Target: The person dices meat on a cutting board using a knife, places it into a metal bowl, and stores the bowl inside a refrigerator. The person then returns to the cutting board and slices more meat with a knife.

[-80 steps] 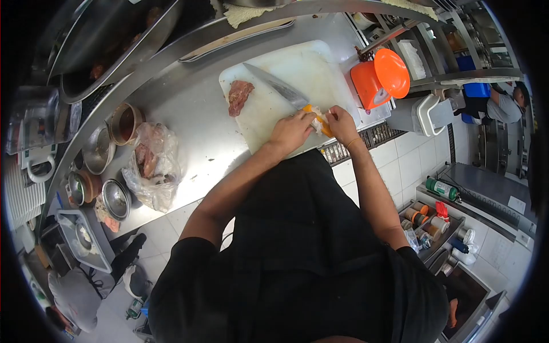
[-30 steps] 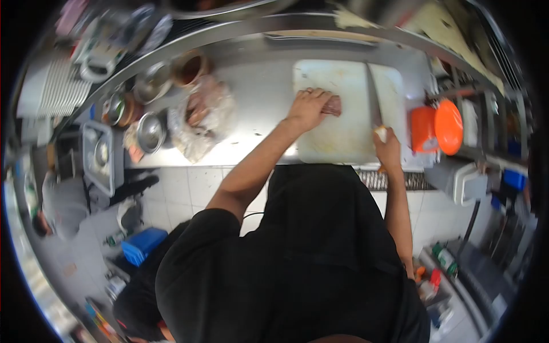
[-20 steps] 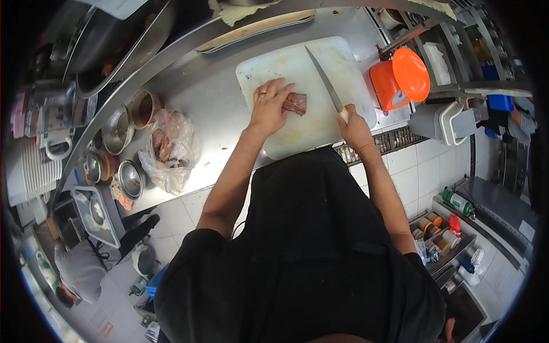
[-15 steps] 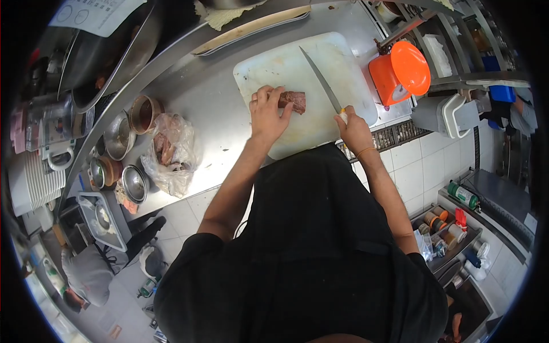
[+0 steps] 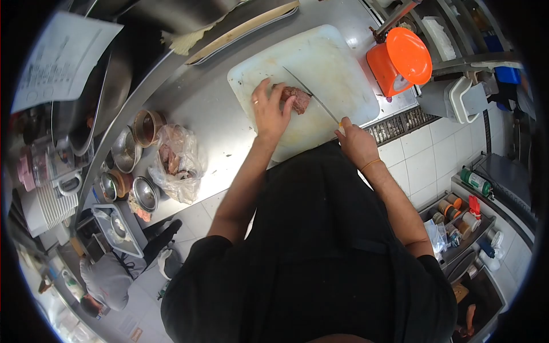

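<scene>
A piece of dark red meat [image 5: 299, 100] lies on the white cutting board [image 5: 337, 60]. My left hand [image 5: 270, 113] grips it from the left, with the fingers bent over its far side and the thumb along its near side. My right hand [image 5: 359, 146] is closed round the handle of a long kitchen knife [image 5: 326, 108]. The blade slants up and to the left, just beside the right end of the meat; whether its edge touches the meat I cannot tell. Most of the handle is hidden in my fist.
Left on the steel counter [image 5: 214, 106] are a plastic bag of meat [image 5: 177, 163] and several bowls, one a metal bowl [image 5: 146, 193]. An orange scale [image 5: 394, 63] stands right of the board. A long tray [image 5: 246, 31] lies behind. Another person [image 5: 108, 277] is at lower left.
The knife has come in closer to the right end of the meat, its blade now lying more edge-up and thin in view. The meat has turned slightly under my left hand.
</scene>
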Demonstrator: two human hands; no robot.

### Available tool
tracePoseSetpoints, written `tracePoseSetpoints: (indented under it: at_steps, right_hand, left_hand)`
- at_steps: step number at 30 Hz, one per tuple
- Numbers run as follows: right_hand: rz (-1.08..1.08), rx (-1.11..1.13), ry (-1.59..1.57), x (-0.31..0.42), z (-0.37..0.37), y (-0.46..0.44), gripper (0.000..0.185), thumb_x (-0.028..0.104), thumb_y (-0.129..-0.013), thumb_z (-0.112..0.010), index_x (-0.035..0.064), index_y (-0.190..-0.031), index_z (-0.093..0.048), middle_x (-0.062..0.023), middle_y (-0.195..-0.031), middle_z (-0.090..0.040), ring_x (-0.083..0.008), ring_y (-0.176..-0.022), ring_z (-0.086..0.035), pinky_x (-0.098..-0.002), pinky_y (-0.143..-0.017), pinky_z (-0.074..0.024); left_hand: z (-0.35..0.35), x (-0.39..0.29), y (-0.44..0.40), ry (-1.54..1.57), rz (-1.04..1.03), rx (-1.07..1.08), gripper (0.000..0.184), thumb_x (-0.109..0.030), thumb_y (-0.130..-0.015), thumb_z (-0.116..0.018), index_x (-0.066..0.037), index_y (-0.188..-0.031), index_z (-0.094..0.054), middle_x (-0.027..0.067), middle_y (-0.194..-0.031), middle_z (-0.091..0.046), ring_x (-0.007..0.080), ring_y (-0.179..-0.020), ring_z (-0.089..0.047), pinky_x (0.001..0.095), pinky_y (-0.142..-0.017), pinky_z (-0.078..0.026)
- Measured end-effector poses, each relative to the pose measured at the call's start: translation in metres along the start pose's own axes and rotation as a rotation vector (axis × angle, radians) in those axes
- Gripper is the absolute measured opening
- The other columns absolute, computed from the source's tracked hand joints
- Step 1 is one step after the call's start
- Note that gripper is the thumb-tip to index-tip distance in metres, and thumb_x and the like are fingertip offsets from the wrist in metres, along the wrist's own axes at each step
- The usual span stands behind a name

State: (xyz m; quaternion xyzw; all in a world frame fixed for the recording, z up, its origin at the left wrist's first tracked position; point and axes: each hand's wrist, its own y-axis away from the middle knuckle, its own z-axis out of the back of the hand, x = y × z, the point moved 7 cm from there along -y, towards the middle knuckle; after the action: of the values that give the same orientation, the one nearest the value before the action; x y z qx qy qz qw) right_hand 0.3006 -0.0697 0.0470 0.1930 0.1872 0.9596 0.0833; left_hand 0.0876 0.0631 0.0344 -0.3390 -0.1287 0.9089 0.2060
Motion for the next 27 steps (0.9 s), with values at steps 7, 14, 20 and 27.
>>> tracePoseSetpoints:
  at_steps: [7,14,20,27]
  right_hand:
    - [0.014,-0.02,0.044,0.018,0.027,0.008,0.03,0.031,-0.106,-0.061,0.0037,-0.114,-0.052,-0.0188,-0.093,-0.073,-0.04,-0.081,-0.075,-0.0502,-0.071,-0.0603]
    - [0.064,0.028,0.064,0.028,0.044,0.022,0.025,0.026,-0.105,-0.062,0.0048,-0.111,-0.051,-0.0182,-0.09,-0.072,-0.0377,-0.079,-0.075,-0.0478,-0.068,-0.0602]
    - [0.035,0.15,0.073,0.025,0.056,0.03,0.027,0.026,-0.104,-0.063,0.0032,-0.111,-0.051,-0.0191,-0.087,-0.073,-0.0379,-0.081,-0.075,-0.0481,-0.069,-0.06]
    - [0.081,0.186,0.03,0.024,0.033,-0.01,0.03,0.03,-0.106,-0.06,0.0023,-0.114,-0.05,-0.0213,-0.088,-0.074,-0.0414,-0.084,-0.075,-0.0531,-0.073,-0.0587]
  left_hand:
    - [-0.021,-0.002,0.012,-0.076,0.172,0.046,0.035,-0.03,-0.099,-0.071,-0.014,-0.13,-0.068,0.0204,-0.13,-0.05,0.0424,-0.124,-0.048,0.0537,-0.104,-0.044]
    - [-0.041,-0.003,0.004,-0.121,0.11,0.064,0.027,-0.019,-0.097,-0.068,-0.007,-0.121,-0.068,0.0222,-0.127,-0.051,0.0421,-0.121,-0.048,0.054,-0.103,-0.044]
    - [-0.045,-0.002,0.003,-0.159,0.073,0.048,0.031,-0.017,-0.095,-0.066,-0.007,-0.124,-0.063,0.0217,-0.124,-0.05,0.0426,-0.119,-0.048,0.0554,-0.103,-0.043]
    - [-0.048,-0.002,0.001,-0.217,0.046,0.06,0.028,-0.02,-0.094,-0.065,-0.009,-0.12,-0.064,0.0191,-0.119,-0.05,0.0406,-0.111,-0.05,0.0543,-0.098,-0.046]
